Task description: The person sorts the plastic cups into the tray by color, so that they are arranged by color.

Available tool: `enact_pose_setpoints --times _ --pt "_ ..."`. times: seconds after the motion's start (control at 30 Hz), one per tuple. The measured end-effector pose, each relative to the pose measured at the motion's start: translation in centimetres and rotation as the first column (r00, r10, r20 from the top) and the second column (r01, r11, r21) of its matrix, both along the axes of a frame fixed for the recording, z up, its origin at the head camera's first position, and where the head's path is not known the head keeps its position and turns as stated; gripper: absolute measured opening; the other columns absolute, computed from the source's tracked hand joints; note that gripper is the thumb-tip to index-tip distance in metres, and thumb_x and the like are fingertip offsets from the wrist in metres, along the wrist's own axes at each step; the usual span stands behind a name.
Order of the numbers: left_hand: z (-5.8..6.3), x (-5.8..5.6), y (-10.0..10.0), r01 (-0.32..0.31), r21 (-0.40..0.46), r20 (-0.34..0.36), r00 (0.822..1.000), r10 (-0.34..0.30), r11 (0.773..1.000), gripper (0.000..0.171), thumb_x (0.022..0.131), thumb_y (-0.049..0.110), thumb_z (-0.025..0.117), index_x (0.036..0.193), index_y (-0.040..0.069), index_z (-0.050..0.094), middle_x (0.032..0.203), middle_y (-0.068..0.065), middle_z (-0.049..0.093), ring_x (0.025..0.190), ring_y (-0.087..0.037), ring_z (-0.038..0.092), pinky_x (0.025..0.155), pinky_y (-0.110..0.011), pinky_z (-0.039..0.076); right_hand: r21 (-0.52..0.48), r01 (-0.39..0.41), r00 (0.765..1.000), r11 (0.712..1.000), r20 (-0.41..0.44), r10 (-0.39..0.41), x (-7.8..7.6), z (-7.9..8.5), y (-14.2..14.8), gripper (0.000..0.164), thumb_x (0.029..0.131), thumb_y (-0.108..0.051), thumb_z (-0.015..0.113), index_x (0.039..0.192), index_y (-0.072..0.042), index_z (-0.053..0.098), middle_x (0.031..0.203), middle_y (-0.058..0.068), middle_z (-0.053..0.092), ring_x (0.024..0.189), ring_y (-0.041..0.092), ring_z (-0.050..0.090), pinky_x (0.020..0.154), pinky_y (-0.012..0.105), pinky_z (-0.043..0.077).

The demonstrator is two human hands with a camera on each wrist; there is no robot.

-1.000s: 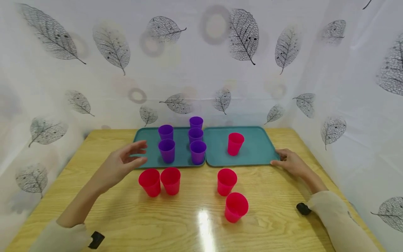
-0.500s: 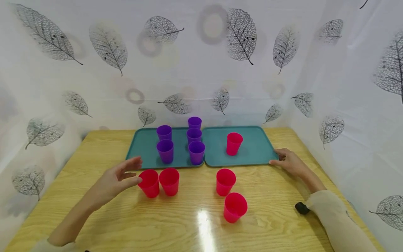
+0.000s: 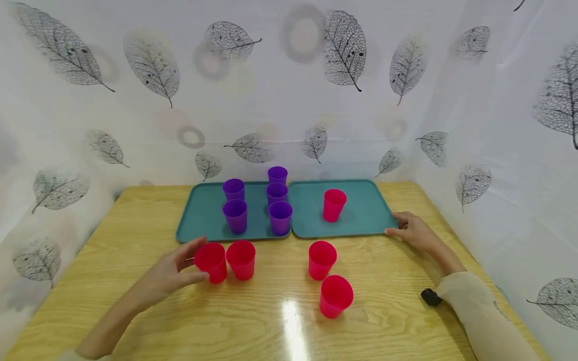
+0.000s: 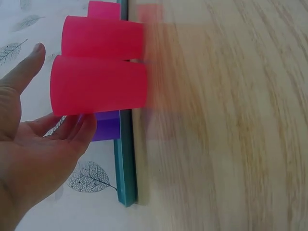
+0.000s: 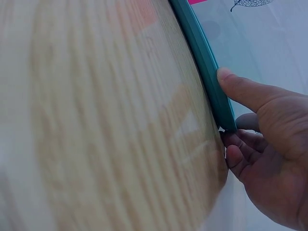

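Note:
My left hand [image 3: 160, 281] is beside the leftmost red cup [image 3: 212, 263] on the table, its fingers spread around the far-left side. In the left wrist view the thumb stands away from this upright cup [image 4: 98, 86], with the fingers close beneath it in that picture. A second red cup [image 3: 241, 260] stands right next to it. At the front right corner of the right teal tray [image 3: 370, 213], my right hand [image 3: 417, 233] holds the edge. The right wrist view has the thumb [image 5: 236, 86] on the tray's side [image 5: 211, 77] and the fingers curled at its corner.
Several purple cups [image 3: 236, 218] stand on the left teal tray [image 3: 200, 215], which adjoins the right one. One red cup [image 3: 334, 205] is on the right tray. Two more red cups stand on the wooden table [image 3: 226, 326] in front, one [image 3: 322, 260] behind the other [image 3: 336, 297].
My left hand has come down and toward me from the left tray's edge to the leftmost red cup. My right hand stays at the tray corner. The cups stand where they were.

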State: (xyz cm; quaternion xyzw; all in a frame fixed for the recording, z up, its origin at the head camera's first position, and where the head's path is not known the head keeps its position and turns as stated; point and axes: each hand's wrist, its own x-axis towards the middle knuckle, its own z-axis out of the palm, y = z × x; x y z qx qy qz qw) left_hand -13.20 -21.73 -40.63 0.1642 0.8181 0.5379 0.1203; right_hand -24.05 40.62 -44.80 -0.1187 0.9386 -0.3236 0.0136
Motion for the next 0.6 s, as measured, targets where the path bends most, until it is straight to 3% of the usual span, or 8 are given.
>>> enact_pose_setpoints --times 0.13,0.6 --pt "-0.3 -0.1 0.5 -0.016 -0.026 0.0 1.0 0.016 1.0 0.086 0.093 0.018 0.08 0.158 -0.007 0.03 0.154 -0.031 0.041 0.133 -0.05 0.051 0.096 -0.035 0.056 0.0 -0.001 1.0 1.0 -0.002 0.001 -0.1 -0.2 0.1 0.071 0.097 -0.022 0.075 0.145 0.019 0.043 0.137 0.038 0.051 0.107 0.038 0.059 0.084 0.038 0.05" --pt "-0.6 -0.1 1.3 -0.103 -0.079 0.024 0.994 0.105 0.992 0.075 0.095 0.022 0.078 0.153 -0.007 0.039 0.147 -0.027 0.051 0.131 -0.045 0.054 0.094 -0.034 0.057 -0.004 0.002 1.0 1.0 -0.005 -0.002 -0.3 -0.4 0.3 0.071 0.097 -0.022 0.075 0.145 0.019 0.043 0.133 0.036 0.053 0.102 0.034 0.056 0.081 0.033 0.048"
